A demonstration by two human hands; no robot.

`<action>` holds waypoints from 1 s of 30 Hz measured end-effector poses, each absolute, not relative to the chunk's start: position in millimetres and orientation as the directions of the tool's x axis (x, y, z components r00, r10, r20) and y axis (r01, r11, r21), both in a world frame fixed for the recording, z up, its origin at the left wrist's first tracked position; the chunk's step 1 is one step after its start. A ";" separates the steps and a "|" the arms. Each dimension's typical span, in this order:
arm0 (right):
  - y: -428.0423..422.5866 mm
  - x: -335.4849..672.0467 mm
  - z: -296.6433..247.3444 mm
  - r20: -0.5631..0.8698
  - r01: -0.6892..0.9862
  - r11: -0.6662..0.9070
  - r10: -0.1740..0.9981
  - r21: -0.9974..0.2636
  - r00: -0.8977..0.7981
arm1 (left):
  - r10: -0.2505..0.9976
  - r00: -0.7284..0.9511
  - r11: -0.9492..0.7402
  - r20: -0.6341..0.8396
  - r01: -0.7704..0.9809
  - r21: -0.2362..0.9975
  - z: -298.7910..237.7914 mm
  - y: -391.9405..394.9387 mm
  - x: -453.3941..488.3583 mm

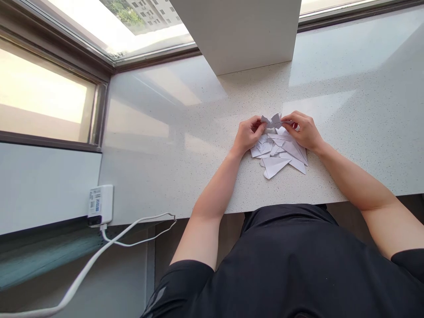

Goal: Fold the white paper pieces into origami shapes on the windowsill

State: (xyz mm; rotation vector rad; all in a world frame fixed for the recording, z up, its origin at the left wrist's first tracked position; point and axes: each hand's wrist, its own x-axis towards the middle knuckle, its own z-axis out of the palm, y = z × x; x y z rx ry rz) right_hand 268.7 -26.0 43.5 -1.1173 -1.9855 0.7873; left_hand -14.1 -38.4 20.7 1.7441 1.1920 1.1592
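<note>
Between my two hands is a piece of white paper (275, 120) with jagged, folded or torn edges. My left hand (249, 134) pinches its left side between thumb and fingers. On the other side, my right hand (304, 129) grips the paper's right end. Just below lies a loose pile of white paper pieces (277, 167), several of them pointed and overlapping, some with faint marks. Both hands are close above the far edge of this pile. The fingertips partly cover the held paper.
The pile rests on a speckled white countertop (205, 168). A white pillar (251, 35) stands at the back, beside windows (43, 84). At the left, a white power adapter (105, 203) with a white cable (86, 269) sits at the counter's edge.
</note>
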 end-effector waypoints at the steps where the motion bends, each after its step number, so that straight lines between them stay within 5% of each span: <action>1: -25.2 265.2 42.9 0.283 0.457 0.435 0.888 -0.776 -0.363 | 0.944 0.187 -0.318 0.272 0.293 0.902 22.5 -38.9 -14.0; 10: -22.5 256.2 32.1 0.349 0.404 0.539 0.819 -0.739 -0.456 | 0.926 0.255 -0.343 0.279 0.254 0.905 28.7 -40.7 -12.1; 17: -21.4 272.9 27.1 0.457 0.386 0.621 0.774 -0.682 -0.439 | 0.940 -0.006 -0.329 0.342 0.261 0.908 7.9 -27.4 -16.8; 24: -27.3 285.2 41.2 0.241 0.361 0.699 0.605 -0.618 -0.759 | 0.936 -0.066 -0.327 0.347 0.207 0.922 -10.1 -16.7 -25.2; 30: -20.5 290.6 43.8 0.217 0.393 0.678 0.631 -0.621 -0.745 | 0.937 -0.061 -0.325 0.345 0.216 0.921 -7.0 -18.6 -24.9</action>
